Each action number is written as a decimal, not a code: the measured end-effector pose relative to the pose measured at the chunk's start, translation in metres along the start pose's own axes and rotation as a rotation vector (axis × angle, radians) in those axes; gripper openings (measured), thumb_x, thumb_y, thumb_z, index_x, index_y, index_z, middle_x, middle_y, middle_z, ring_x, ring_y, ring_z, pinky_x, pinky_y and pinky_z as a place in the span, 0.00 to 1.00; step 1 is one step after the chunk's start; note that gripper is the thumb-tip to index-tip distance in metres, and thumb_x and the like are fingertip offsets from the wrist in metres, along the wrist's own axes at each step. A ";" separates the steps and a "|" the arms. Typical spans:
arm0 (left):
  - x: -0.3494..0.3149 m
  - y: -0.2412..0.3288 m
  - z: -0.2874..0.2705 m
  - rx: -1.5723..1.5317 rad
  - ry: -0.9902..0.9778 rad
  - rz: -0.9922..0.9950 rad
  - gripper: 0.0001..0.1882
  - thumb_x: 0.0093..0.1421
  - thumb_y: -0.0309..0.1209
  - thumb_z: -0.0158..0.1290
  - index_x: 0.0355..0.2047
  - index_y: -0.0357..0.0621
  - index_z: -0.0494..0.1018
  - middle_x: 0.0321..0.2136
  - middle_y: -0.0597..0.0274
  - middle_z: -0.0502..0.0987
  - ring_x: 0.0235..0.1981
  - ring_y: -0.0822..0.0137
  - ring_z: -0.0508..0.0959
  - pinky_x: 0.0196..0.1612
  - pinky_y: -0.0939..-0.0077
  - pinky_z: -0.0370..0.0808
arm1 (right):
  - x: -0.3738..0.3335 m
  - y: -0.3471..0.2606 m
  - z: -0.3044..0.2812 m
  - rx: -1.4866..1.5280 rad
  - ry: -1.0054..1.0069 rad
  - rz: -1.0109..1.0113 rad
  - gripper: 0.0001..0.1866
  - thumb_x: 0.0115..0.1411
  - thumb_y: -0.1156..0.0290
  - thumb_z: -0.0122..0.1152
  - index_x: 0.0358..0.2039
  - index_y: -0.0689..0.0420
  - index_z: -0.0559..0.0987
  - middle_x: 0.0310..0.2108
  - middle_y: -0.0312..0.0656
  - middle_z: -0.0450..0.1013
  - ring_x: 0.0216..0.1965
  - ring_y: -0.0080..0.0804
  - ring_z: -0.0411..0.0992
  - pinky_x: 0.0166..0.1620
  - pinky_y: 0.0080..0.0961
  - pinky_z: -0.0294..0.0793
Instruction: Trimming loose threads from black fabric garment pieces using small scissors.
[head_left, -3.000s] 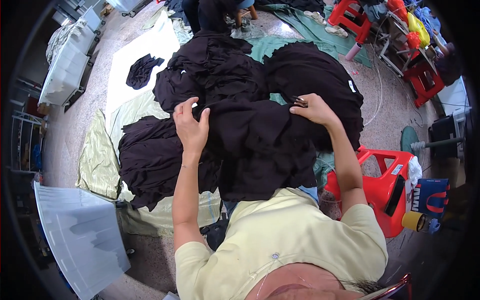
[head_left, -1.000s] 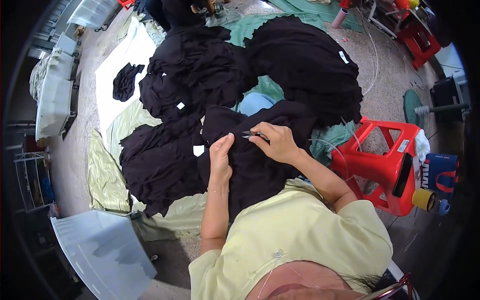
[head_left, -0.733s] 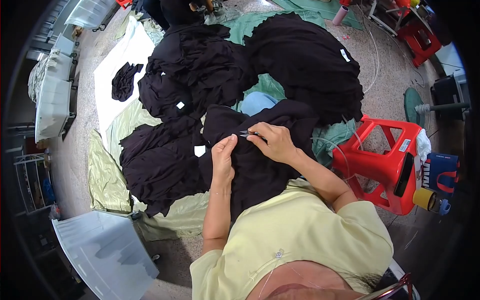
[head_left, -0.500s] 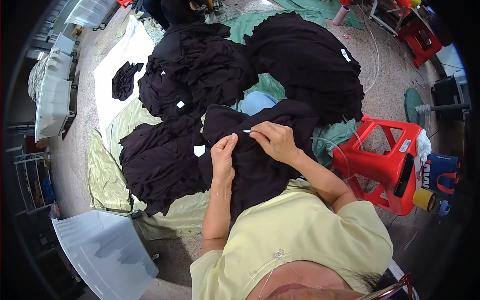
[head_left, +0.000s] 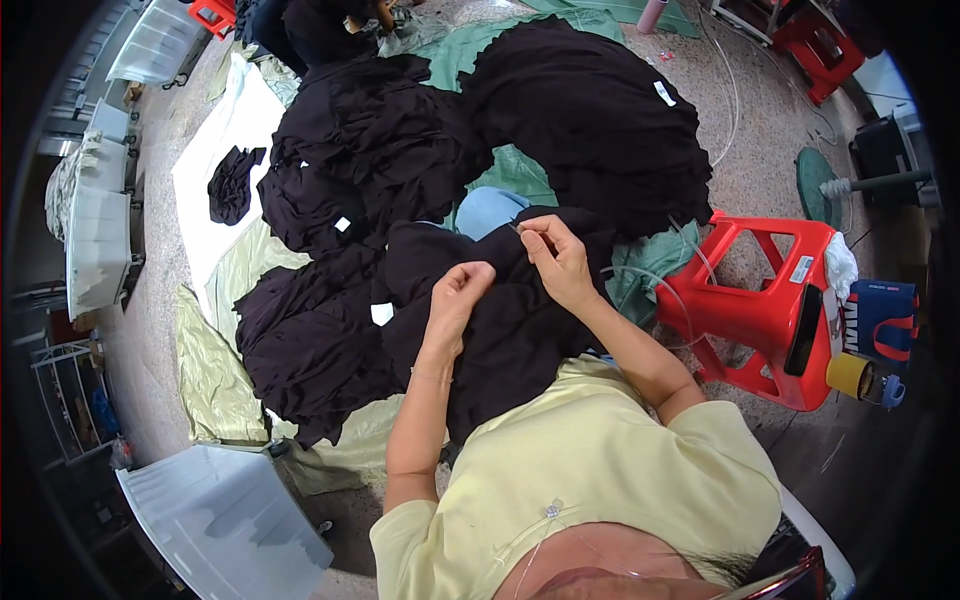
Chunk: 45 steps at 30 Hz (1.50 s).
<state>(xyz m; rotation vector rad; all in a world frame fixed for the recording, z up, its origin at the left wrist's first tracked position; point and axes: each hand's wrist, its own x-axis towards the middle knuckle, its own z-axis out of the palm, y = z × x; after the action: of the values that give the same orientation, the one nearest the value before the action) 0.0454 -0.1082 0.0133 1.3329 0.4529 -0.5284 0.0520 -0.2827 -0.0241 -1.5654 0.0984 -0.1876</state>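
Black garment (head_left: 510,335) is bunched up against the yellow shirt (head_left: 600,455), left hand (head_left: 460,298) over it with fingertips pressed together (can't tell if they've got anything), right hand (head_left: 558,262) pinching small snips (head_left: 517,227). Dark heaps (head_left: 590,120) crowd the front, red stool (head_left: 775,234) boxes in the right, pale bin (head_left: 225,520) lower left.

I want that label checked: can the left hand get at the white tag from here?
Probably yes: the white tag shows uncovered, just left of the left hand, and only dark cloth seems to lie between them.
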 end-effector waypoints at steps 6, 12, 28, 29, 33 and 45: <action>0.000 -0.003 -0.017 -0.264 -0.123 -0.045 0.14 0.65 0.34 0.50 0.37 0.32 0.76 0.31 0.61 0.80 0.28 0.74 0.79 0.34 0.81 0.76 | -0.006 -0.023 -0.008 -0.450 -0.217 -0.302 0.08 0.56 0.67 0.64 0.32 0.56 0.76 0.24 0.39 0.75 0.22 0.36 0.75 0.24 0.28 0.71; -0.001 -0.008 -0.017 -0.258 -0.101 0.029 0.16 0.67 0.36 0.48 0.36 0.32 0.76 0.32 0.59 0.80 0.29 0.74 0.79 0.35 0.81 0.76 | -0.014 -0.026 -0.003 -0.501 -0.246 -0.380 0.09 0.55 0.67 0.65 0.32 0.58 0.76 0.28 0.40 0.76 0.25 0.35 0.77 0.26 0.27 0.73; -0.005 -0.009 -0.011 -0.172 -0.105 0.129 0.15 0.68 0.35 0.47 0.35 0.35 0.77 0.32 0.67 0.78 0.31 0.81 0.74 0.37 0.87 0.70 | -0.017 -0.023 0.005 -0.642 -0.220 -0.507 0.10 0.53 0.66 0.66 0.32 0.56 0.76 0.26 0.38 0.74 0.25 0.37 0.75 0.26 0.29 0.73; -0.004 -0.011 -0.012 -0.171 -0.106 0.128 0.15 0.68 0.35 0.47 0.35 0.35 0.77 0.32 0.67 0.78 0.31 0.81 0.74 0.37 0.87 0.70 | -0.017 -0.022 0.006 -0.657 -0.212 -0.515 0.09 0.53 0.67 0.65 0.31 0.56 0.76 0.26 0.39 0.75 0.25 0.37 0.75 0.26 0.28 0.72; -0.002 -0.014 -0.011 -0.139 -0.057 0.132 0.10 0.65 0.32 0.52 0.34 0.36 0.77 0.33 0.68 0.78 0.31 0.81 0.73 0.38 0.87 0.69 | -0.017 -0.026 0.007 -0.524 -0.107 -0.467 0.07 0.55 0.70 0.64 0.31 0.58 0.77 0.23 0.39 0.74 0.23 0.34 0.75 0.26 0.26 0.71; 0.038 -0.022 -0.005 -0.152 0.132 0.134 0.07 0.60 0.28 0.57 0.38 0.41 0.75 0.31 0.71 0.74 0.31 0.80 0.72 0.40 0.88 0.68 | -0.016 -0.007 0.004 -0.162 -0.007 -0.069 0.09 0.63 0.69 0.57 0.38 0.62 0.75 0.25 0.35 0.73 0.27 0.19 0.70 0.32 0.17 0.69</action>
<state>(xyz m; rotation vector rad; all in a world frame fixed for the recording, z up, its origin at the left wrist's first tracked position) 0.0621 -0.1105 -0.0272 1.2460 0.4978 -0.2903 0.0363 -0.2758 -0.0177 -1.7323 0.0549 -0.2333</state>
